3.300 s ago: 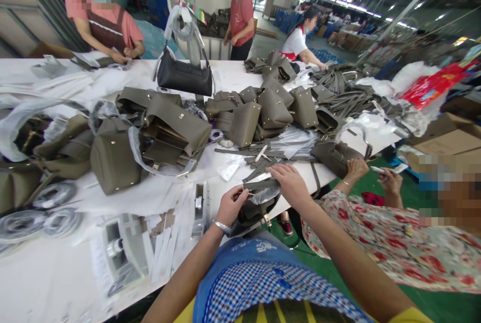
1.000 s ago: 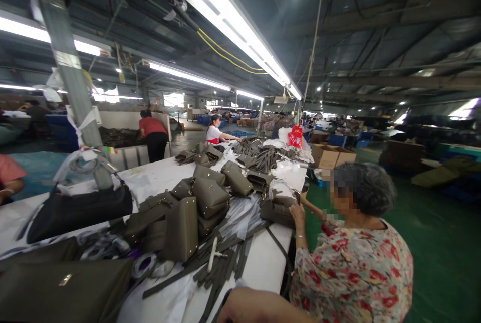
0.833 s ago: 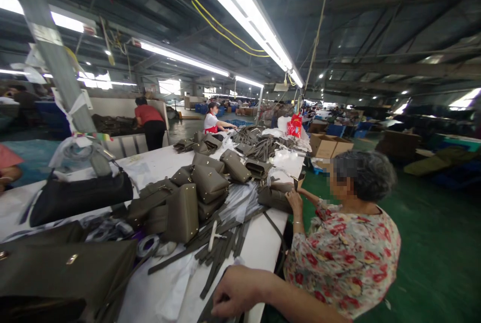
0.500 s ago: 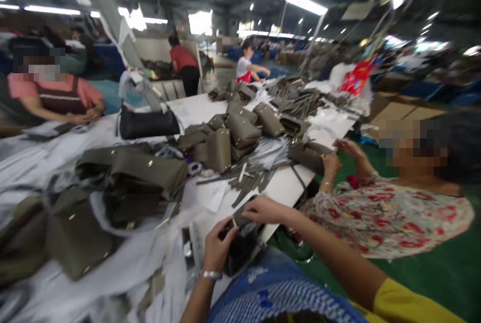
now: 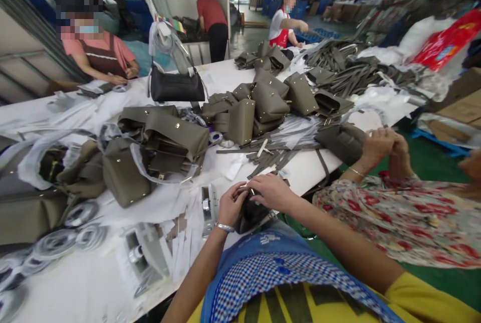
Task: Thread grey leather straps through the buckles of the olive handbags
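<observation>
My left hand [image 5: 230, 206], with a silver bangle on its wrist, is closed on the upper edge of a dark handbag [image 5: 248, 216] at the table's near edge, against my apron. Opposite it, my right hand [image 5: 273, 192] curls over the same handbag, fingertips meeting those of the left. A small bright piece shows under the right fingers; what it is I cannot make out. Much of the handbag is hidden by my hands. Just beyond lie loose grey-olive straps [image 5: 280, 158] and a white-handled tool [image 5: 262, 148].
Several olive handbags [image 5: 240, 121] crowd the white table [image 5: 90, 268]. A black handbag [image 5: 176, 85] stands farther back. Wrapped rolls [image 5: 56, 243] lie at left, near a metal dispenser [image 5: 141, 253]. At right, a co-worker's hands [image 5: 387, 150] are by another olive bag [image 5: 340, 141].
The view has turned left and down, and is sharper. My right hand has come in close to my left on the handbag. The co-worker's hands at right have drawn together.
</observation>
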Demonstrator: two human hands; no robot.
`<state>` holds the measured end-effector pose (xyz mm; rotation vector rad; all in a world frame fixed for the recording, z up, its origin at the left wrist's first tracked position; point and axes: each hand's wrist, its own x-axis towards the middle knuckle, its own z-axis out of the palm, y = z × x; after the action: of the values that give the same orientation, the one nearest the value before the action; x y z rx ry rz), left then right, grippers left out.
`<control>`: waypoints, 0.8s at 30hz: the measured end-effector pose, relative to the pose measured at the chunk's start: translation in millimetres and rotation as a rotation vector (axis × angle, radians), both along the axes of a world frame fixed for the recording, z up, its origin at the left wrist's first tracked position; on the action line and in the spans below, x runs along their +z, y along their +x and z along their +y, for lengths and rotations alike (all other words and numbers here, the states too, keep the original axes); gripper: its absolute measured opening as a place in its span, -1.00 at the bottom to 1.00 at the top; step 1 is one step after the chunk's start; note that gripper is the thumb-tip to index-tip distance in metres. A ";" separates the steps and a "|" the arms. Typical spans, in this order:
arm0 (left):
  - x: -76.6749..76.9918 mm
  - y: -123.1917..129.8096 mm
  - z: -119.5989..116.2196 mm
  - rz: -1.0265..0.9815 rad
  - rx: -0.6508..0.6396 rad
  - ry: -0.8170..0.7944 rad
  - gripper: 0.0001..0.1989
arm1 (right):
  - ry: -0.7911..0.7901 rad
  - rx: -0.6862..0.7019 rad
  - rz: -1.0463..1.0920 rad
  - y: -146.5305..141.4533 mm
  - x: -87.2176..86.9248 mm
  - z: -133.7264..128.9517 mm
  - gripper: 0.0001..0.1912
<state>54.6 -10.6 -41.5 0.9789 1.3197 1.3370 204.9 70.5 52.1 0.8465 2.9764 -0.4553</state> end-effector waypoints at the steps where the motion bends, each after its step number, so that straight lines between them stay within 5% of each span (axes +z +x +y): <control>1: -0.5 0.1 -1.7 0.006 0.004 -0.005 -0.62 | -0.009 -0.006 0.011 -0.8 -1.8 0.7 -0.72; 6: 0.6 4.0 -12.0 0.182 -0.035 0.005 -0.47 | -0.144 -0.104 0.121 1.4 -10.7 5.4 -0.73; 16: 4.5 9.1 -10.2 0.444 0.026 -0.006 -0.71 | -0.281 -0.139 0.225 -2.6 -19.6 7.9 -0.79; 24: -3.7 -13.8 -40.3 0.710 0.052 0.026 -0.77 | -0.389 -0.181 0.290 4.7 -30.6 18.6 -0.84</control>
<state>40.7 -50.9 -45.2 1.5272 1.8578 1.0748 209.6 89.1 21.4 1.0824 2.8983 -1.2120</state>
